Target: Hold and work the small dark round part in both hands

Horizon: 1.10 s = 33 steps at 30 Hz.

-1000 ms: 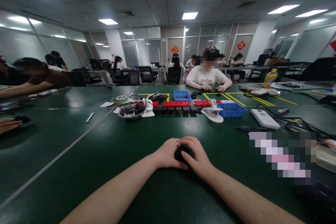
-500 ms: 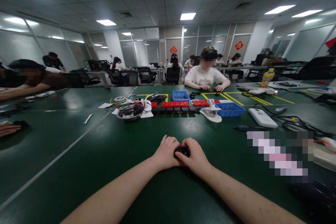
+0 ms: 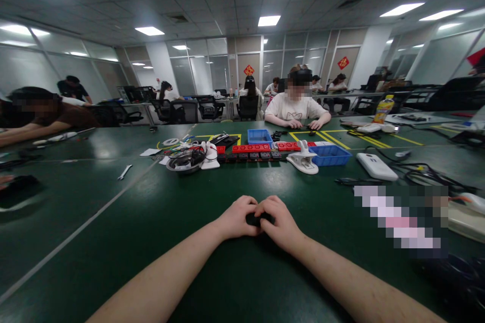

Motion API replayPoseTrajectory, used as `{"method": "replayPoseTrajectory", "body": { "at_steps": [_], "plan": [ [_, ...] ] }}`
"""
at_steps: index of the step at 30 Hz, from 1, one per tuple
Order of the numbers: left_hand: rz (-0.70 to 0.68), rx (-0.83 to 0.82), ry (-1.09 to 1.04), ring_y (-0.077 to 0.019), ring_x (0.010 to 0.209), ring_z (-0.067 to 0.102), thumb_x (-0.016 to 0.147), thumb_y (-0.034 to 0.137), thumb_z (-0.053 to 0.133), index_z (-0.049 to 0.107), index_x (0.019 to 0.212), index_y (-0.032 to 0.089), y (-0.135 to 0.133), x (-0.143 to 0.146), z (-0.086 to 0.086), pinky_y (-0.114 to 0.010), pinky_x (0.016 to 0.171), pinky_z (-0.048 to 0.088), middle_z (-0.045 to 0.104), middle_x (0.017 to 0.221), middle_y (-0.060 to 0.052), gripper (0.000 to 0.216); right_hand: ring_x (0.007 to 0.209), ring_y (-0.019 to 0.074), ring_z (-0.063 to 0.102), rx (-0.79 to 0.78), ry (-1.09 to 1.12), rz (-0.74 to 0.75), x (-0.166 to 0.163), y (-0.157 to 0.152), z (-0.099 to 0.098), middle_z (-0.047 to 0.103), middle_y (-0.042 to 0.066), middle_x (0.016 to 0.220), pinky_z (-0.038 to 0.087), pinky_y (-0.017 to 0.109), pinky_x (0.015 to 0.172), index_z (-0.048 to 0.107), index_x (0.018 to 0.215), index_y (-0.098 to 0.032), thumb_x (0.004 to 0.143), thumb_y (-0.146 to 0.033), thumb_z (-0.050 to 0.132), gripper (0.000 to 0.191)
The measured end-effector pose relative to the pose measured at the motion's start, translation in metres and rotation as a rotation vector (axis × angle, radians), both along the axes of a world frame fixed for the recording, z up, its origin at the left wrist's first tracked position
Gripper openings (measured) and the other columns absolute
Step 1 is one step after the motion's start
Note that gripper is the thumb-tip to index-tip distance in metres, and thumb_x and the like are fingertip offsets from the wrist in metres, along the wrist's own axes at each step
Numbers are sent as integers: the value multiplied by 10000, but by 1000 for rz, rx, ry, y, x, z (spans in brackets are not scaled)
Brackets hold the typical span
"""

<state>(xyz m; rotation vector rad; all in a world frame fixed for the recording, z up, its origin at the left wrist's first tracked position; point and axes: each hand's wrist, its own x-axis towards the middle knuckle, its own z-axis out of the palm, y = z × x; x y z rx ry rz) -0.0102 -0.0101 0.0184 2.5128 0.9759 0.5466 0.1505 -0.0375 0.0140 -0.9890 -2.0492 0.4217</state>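
Observation:
A small black rounded object (image 3: 253,219) lies between my hands, low over the green table (image 3: 212,282) in front of me. Its kind cannot be made out, since fingers cover much of it. My left hand (image 3: 238,218) curls around its left side, thumb near the table. From the right, my right hand (image 3: 279,218) closes on it with bent fingers over the top and the thumb at the near side. The fingertips of both hands meet at the far edge of the object.
Across the table stand a metal bowl of cables (image 3: 185,160), red power strips (image 3: 250,148), a white clip stand (image 3: 303,160) and a blue bin (image 3: 330,155). A wrench (image 3: 125,172) lies left, a white power bank (image 3: 376,166) right. A person (image 3: 297,106) sits opposite.
The black object has turned in my hands: a ring-like opening showed before, now a plain dark surface. My right fingers have shifted over its top. The view has tilted slightly.

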Motion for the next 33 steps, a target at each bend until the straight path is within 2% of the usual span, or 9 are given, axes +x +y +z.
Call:
{"method": "replayPoseTrajectory", "body": {
  "at_steps": [5, 9, 12, 18, 23, 26, 33],
  "plan": [
    [-21, -26, 12, -223, 982, 462, 606, 229, 666, 597, 750, 211, 3, -1, -5, -338, 871, 370, 509, 1013, -12, 160, 797, 182, 475, -3, 25, 55, -1, -3, 0, 578, -10, 678, 377, 354, 758, 505, 592, -203, 591, -51, 428, 171],
    [-9, -30, -35, -224, 990, 465, 603, 288, 684, 553, 985, 231, 3, -2, -4, -346, 873, 376, 487, 1063, -29, 408, 869, 192, 475, 24, 41, 73, -1, -6, 2, 594, 6, 826, 375, 363, 797, 544, 735, -214, 624, -75, 447, 202],
    [15, -19, -74, -232, 1003, 459, 588, 382, 702, 469, 1102, 228, 2, -2, -3, -367, 884, 370, 476, 1090, -45, 585, 941, 203, 463, 61, 66, 20, -1, -7, 0, 559, 34, 953, 366, 373, 838, 530, 887, -210, 673, -142, 494, 227],
    [124, 79, -29, -259, 996, 450, 527, 513, 705, 465, 1048, 208, -3, 4, -5, -415, 889, 348, 485, 1043, -55, 650, 887, 205, 470, 13, 43, -150, -2, -2, -8, 533, 59, 933, 385, 369, 789, 498, 940, -184, 738, -303, 534, 237],
    [231, 150, 45, -248, 931, 470, 476, 554, 702, 477, 960, 194, -9, 12, -10, -487, 971, 235, 494, 933, -36, 644, 794, 193, 472, -15, -2, -213, -3, 0, -8, 523, 49, 837, 387, 347, 717, 494, 836, -176, 736, -371, 538, 223],
    [278, 184, 78, -235, 902, 472, 489, 545, 693, 491, 894, 196, -11, 13, -13, -490, 994, 201, 491, 887, -22, 571, 752, 181, 459, -10, -32, -249, -4, 0, -9, 509, 35, 790, 378, 322, 675, 478, 783, -180, 717, -379, 559, 225],
    [245, 174, 137, -217, 919, 481, 594, 444, 652, 546, 849, 207, -10, 13, -14, -470, 1005, 205, 510, 888, -14, 364, 719, 166, 434, -53, -123, -277, -5, 3, -8, 488, 14, 729, 358, 298, 653, 446, 687, -184, 698, -305, 579, 180]
  ]
}}
